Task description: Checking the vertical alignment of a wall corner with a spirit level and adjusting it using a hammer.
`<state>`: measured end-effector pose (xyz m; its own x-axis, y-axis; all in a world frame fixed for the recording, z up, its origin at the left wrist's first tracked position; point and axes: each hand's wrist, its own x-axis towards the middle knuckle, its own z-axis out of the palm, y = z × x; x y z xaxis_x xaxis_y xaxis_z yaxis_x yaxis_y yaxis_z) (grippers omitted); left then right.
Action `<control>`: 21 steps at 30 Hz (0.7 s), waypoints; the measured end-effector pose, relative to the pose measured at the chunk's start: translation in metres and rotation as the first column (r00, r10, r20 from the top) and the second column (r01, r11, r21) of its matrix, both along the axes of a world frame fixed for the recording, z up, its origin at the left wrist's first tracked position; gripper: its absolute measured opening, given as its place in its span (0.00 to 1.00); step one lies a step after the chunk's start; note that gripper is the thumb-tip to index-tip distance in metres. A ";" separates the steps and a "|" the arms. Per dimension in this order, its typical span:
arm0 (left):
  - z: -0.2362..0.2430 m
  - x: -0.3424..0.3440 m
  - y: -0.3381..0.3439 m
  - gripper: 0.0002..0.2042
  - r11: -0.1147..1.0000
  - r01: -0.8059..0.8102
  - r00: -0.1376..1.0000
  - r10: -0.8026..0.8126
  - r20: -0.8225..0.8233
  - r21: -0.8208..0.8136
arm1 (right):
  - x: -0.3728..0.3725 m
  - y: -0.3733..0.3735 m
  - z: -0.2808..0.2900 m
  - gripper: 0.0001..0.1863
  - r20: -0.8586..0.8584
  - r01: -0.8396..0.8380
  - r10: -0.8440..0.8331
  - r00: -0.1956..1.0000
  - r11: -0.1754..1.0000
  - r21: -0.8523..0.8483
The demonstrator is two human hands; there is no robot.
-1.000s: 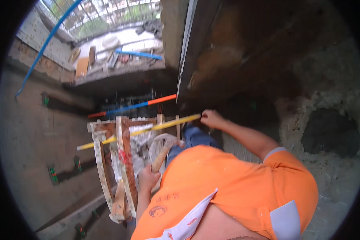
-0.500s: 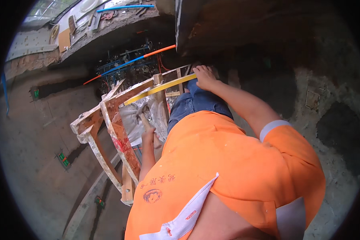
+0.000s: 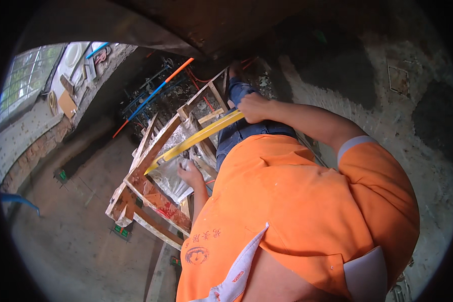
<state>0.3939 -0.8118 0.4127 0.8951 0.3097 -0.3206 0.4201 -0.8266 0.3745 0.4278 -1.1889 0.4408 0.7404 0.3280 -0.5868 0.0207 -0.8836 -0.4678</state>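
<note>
A long yellow bar [image 3: 196,138] slants across a rough wooden trestle [image 3: 153,189]. My right hand [image 3: 254,107] is closed round its upper right end, over my jeans. The bar's lower left end lies beside the trestle's stained top board. Below the bar, my left hand [image 3: 190,174] is close to the trestle, its fingers curled. Something small and pale shows at its fingertips, too unclear to name. Crumpled translucent plastic sheeting [image 3: 170,182] lies behind the left hand, within the trestle's legs.
An orange and blue pipe [image 3: 156,95] slopes beyond the trestle. Blue and red pipes run along the dark floor area behind it. A ledge [image 3: 68,83] by the window holds loose items at far left. Green boxes [image 3: 122,231] are set in the grey surface at left.
The view has turned, and the bar now tilts more steeply. My left hand gripped a wooden-handled tool before; that tool is no longer clearly visible. My right hand keeps its hold on the bar.
</note>
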 end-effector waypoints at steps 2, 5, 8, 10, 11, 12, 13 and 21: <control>0.021 0.021 -0.025 0.27 0.985 0.143 0.969 -0.160 0.190 0.098 | -0.025 -0.028 0.016 0.11 0.066 0.040 -0.040 0.997 0.999 -0.004; 0.068 0.051 -0.064 0.28 0.841 0.519 0.775 -0.539 0.330 0.156 | -0.046 -0.077 0.048 0.10 0.224 0.072 -0.073 0.972 0.997 0.009; 0.117 0.072 -0.116 0.29 0.540 0.841 0.519 -0.805 0.287 -0.006 | -0.050 -0.121 0.120 0.15 0.322 0.158 -0.120 0.939 0.983 -0.093; 0.134 0.084 -0.150 0.30 0.423 0.902 0.430 -0.859 0.277 -0.086 | -0.052 -0.145 0.162 0.18 0.480 0.181 -0.072 0.874 0.966 -0.184; 0.138 0.088 -0.163 0.29 0.387 0.910 0.411 -0.886 0.214 -0.146 | -0.054 -0.154 0.185 0.20 0.549 0.180 -0.023 0.836 0.955 -0.234; 0.141 0.089 -0.174 0.28 0.353 0.911 0.387 -0.909 0.153 -0.212 | -0.058 -0.163 0.206 0.21 0.540 0.215 -0.041 0.841 0.941 -0.263; 0.146 0.088 -0.187 0.28 0.364 0.907 0.400 -0.903 0.160 -0.211 | -0.058 -0.172 0.228 0.21 0.534 0.242 -0.051 0.844 0.924 -0.295; 0.218 0.065 -0.266 0.27 0.207 0.956 0.293 -0.747 0.597 -0.210 | -0.078 -0.215 0.394 0.25 0.896 0.662 -0.407 0.177 0.723 0.198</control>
<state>0.4590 -1.0776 0.6306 0.5474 -0.8072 0.2209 -0.6541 -0.2480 0.7146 0.3499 -1.4034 0.8344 0.7756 -0.3918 0.4950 -0.2403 -0.9083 -0.3425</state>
